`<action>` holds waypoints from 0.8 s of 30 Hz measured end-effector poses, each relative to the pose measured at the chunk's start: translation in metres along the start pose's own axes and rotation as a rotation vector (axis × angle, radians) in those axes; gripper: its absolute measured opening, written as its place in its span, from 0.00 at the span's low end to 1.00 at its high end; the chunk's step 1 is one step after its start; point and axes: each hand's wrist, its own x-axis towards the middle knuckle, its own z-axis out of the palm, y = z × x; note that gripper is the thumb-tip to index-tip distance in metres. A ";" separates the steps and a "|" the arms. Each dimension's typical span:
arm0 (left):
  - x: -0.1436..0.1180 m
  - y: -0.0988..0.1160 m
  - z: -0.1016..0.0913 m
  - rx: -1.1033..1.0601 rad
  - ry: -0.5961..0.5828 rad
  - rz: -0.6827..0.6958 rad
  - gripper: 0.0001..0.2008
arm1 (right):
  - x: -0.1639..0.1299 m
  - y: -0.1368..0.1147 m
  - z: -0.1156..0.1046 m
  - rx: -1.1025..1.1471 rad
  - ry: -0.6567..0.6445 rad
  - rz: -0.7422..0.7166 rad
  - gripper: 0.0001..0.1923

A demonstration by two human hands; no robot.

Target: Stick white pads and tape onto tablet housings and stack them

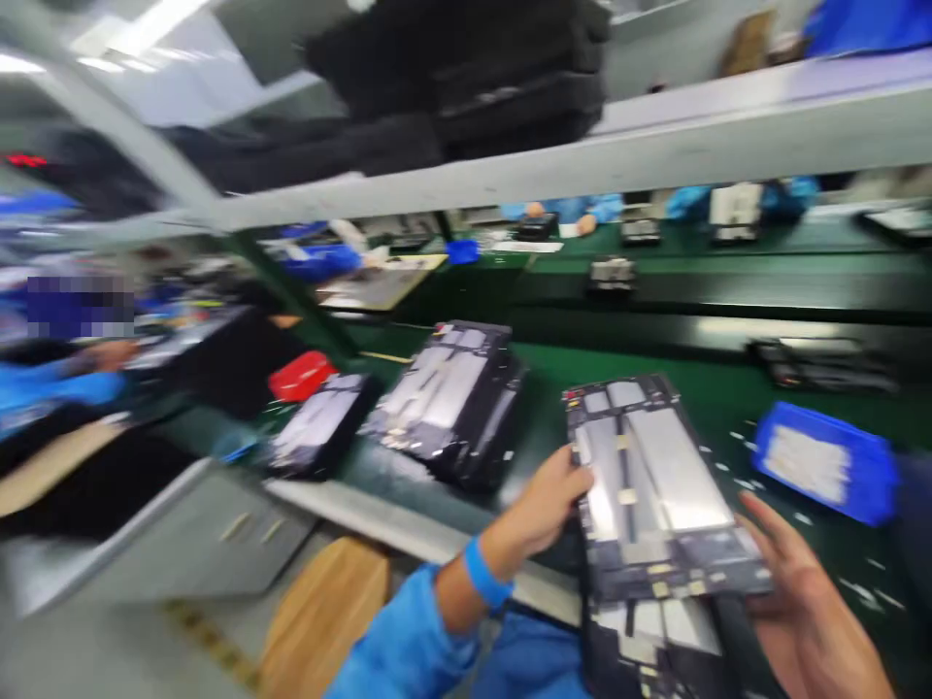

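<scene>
An opened tablet (688,466) with its silver batteries and dark frame exposed is tilted up in front of me. My left hand (546,500), with a blue band on its wrist, is closed on the tablet's left edge, thumb on top. At the lower right corner, my right hand (805,582) has its fingers stretched out and apart, beside the edge; whether it bears any weight I cannot tell. Partly covered by the first, a second opened tablet (677,626) shows below it. The picture is blurred.
A stack of opened tablets (444,388) stands left on the green bench, with a smaller stack (320,422) and a red object (300,377) beyond. A blue tray (874,476) with white pieces lies right. A shelf beam (510,180) crosses above; co-workers sit opposite and left.
</scene>
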 end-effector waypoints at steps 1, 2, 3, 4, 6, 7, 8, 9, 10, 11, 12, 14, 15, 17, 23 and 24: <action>0.000 0.000 -0.009 0.065 -0.048 -0.050 0.24 | -0.005 0.008 -0.008 0.023 0.012 0.052 0.37; 0.002 -0.003 -0.017 0.142 -0.102 -0.090 0.25 | -0.007 0.017 -0.015 0.032 -0.002 0.100 0.36; 0.003 -0.008 -0.023 0.198 -0.152 -0.116 0.25 | -0.009 0.028 -0.020 0.031 -0.028 0.137 0.35; 0.003 -0.016 -0.027 0.268 -0.180 -0.113 0.24 | -0.010 0.037 -0.023 0.010 -0.052 0.160 0.32; -0.001 -0.033 -0.030 0.455 -0.188 -0.074 0.24 | -0.015 0.052 -0.022 -0.087 -0.043 0.159 0.28; -0.005 -0.042 -0.031 0.563 -0.160 -0.040 0.24 | -0.018 0.057 -0.021 -0.147 -0.022 0.152 0.27; -0.010 -0.050 -0.032 0.669 -0.118 -0.009 0.24 | -0.021 0.061 -0.018 -0.207 -0.003 0.150 0.26; -0.014 -0.057 -0.033 0.759 -0.066 0.016 0.25 | -0.023 0.064 -0.017 -0.262 0.015 0.155 0.26; -0.019 -0.063 -0.034 0.828 -0.020 0.029 0.26 | -0.024 0.066 -0.016 -0.309 0.029 0.161 0.26; -0.023 -0.067 -0.035 0.878 0.011 0.025 0.27 | -0.024 0.068 -0.015 -0.346 0.036 0.163 0.26; -0.027 -0.070 -0.036 0.910 0.026 0.012 0.28 | -0.022 0.069 -0.015 -0.370 0.044 0.162 0.28; -0.033 -0.073 -0.038 0.943 0.020 -0.006 0.29 | -0.015 0.071 -0.016 -0.399 0.057 0.138 0.31; -0.035 -0.074 -0.037 0.948 0.009 -0.004 0.29 | -0.012 0.071 -0.017 -0.411 0.049 0.109 0.32; -0.037 -0.076 -0.034 0.949 -0.015 0.016 0.29 | -0.009 0.070 -0.016 -0.421 -0.001 0.052 0.31; -0.039 -0.084 -0.029 0.988 -0.132 0.050 0.32 | -0.024 0.072 -0.015 -0.418 -0.015 0.062 0.30; -0.037 -0.083 -0.032 1.000 -0.146 0.061 0.33 | -0.026 0.074 -0.017 -0.409 -0.002 0.077 0.30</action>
